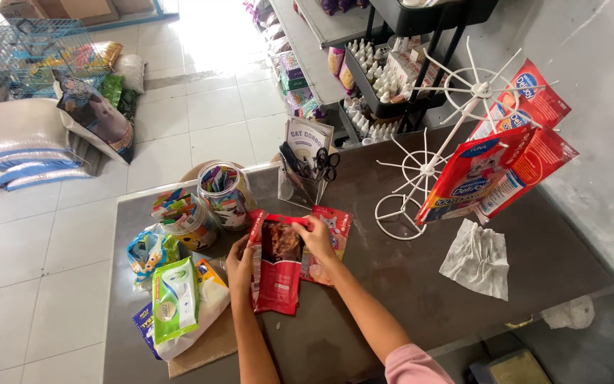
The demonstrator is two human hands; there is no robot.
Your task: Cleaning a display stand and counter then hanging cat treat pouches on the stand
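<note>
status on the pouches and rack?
Done: several red pouches hang on the white wire rack. In hand: left hand and right hand hold a red pouch on the counter. Left: another pouch lies beneath.

White tiled floor (51, 242), grey counter (421, 284), sunlit doorway

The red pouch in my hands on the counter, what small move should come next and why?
Probably lift the red pouch clear. The left hand holds its side, the right hand pinches its top corner, and it overlaps a second pouch flat on the counter.
</note>
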